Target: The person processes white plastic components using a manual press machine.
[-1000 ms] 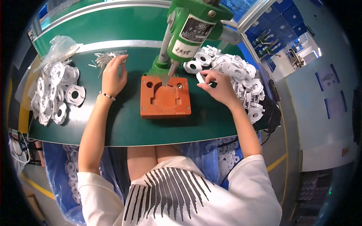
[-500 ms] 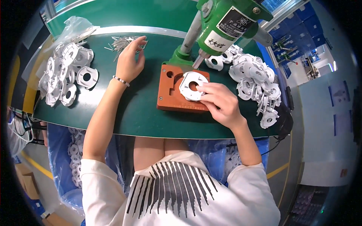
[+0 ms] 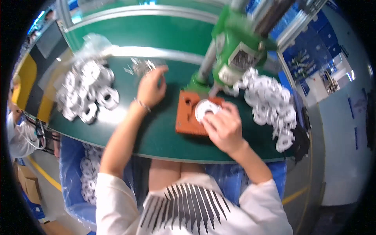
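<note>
My right hand [image 3: 225, 127] grips a white plastic ring-shaped part [image 3: 202, 108] by its near right side, with fingertips at its centre hole. The part lies on an orange-brown fixture block [image 3: 186, 126], partly covered by my fingers. Above the block's far edge is the blurred tip of a green hand press [image 3: 239, 55], apart from the part. My left hand [image 3: 152, 89] is by a pile of thin metal pins [image 3: 141, 65], its thumb and forefinger apart. Blur hides its other fingers, and I see nothing held in it.
Heaps of white ring parts lie on the green table [image 3: 156, 137]: a left heap [image 3: 84, 88] beside a clear plastic bag [image 3: 94, 43], and a right heap [image 3: 270, 102]. Below the table edge, a blue lined bin [image 3: 70, 172] holds more parts. A black item [image 3: 300, 143] hangs at the right corner.
The whole view has shifted, so the table sits lower and further right, and it is blurred. My right fingers now cover more of the ring part. My left hand stays by the pins.
</note>
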### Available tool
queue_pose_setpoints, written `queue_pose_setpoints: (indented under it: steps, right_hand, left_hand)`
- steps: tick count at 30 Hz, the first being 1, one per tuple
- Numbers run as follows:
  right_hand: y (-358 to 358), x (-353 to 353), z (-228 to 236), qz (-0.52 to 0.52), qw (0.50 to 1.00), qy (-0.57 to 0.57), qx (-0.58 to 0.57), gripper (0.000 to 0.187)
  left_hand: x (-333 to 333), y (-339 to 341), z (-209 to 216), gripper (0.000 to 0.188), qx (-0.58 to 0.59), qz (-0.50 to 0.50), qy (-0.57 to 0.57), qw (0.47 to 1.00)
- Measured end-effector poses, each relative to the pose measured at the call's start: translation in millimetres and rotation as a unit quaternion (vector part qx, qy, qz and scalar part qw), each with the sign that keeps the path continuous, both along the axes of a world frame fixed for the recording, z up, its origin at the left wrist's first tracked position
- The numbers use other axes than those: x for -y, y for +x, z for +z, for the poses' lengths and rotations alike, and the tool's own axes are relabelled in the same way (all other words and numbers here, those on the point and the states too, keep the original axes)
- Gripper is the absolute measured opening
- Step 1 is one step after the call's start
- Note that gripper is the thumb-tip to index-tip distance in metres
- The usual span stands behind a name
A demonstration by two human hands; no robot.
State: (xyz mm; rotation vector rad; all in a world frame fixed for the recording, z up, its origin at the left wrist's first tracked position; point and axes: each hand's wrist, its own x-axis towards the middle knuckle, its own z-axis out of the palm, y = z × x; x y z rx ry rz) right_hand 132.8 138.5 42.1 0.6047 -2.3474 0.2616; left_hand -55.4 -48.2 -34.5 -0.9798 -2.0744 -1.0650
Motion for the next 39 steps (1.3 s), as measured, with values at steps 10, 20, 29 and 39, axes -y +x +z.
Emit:
queue_pose_setpoints:
  steps: [10,20,29,39]
  right_hand:
    - [-5.9,-10.3,32.0,0.025,0.960,-0.076,0.270,0.027]
    - [-3.9,-17.1,25.4,0.058,0.957,-0.062,0.279,0.037]
    - [14.5,-0.3,-8.5,-0.021,0.968,0.080,0.237,0.083]
    - [19.8,-11.8,-14.4,0.067,0.986,-0.117,0.097,0.088]
  left_hand:
    - [2.0,10.6,9.5,0.028,0.089,-0.003,-0.026,0.996]
    - [3.5,5.2,4.8,0.026,-0.005,0.014,-0.025,1.000]
    - [5.3,-3.5,6.3,0.023,0.016,0.000,-0.001,1.000]
    - [87.8,-31.6,19.7,0.015,0.202,0.210,-0.056,0.955]
